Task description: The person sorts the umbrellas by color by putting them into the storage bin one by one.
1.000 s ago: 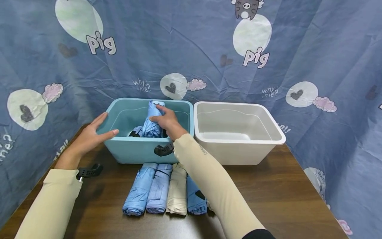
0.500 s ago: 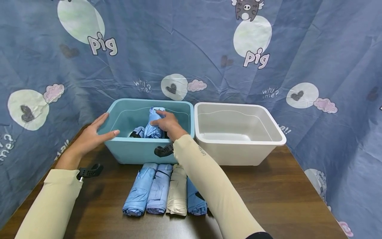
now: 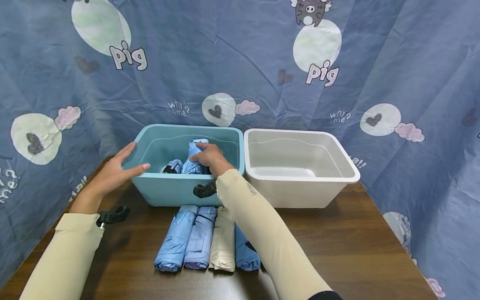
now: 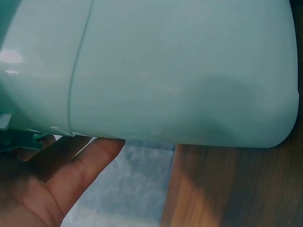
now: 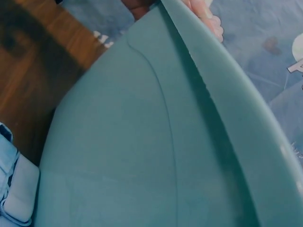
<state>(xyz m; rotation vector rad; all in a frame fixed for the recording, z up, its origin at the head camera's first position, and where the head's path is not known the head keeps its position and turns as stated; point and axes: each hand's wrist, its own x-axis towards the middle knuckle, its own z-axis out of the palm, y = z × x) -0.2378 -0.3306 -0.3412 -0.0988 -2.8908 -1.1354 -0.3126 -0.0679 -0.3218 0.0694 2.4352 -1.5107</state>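
Note:
In the head view my right hand (image 3: 211, 158) reaches over the front rim of the teal bin (image 3: 187, 189). Its thumb and index finger pinch a rolled-up blue cloth bundle (image 3: 193, 164), which leans inside the bin with its upper end raised. To its left lies another blue bundle (image 3: 174, 166) with a black part, half hidden by the front wall. My left hand (image 3: 112, 173) rests at the bin's left front corner, fingers straight along the outside and thumb stretched over the front. In the left wrist view, its fingers (image 4: 90, 161) touch the bin's wall.
A white bin (image 3: 300, 193) stands against the teal one's right side. In front, rolled bundles lie side by side: light blue (image 3: 176, 239), periwinkle (image 3: 200, 239), beige (image 3: 223, 241) and darker blue (image 3: 245, 252), partly under my right sleeve. A printed blue curtain (image 3: 262, 62) hangs behind the wooden table (image 3: 337, 250).
My right hand has lowered the pinched blue bundle deeper into the teal bin. The left hand stays on the corner, and the bundles on the table have not moved.

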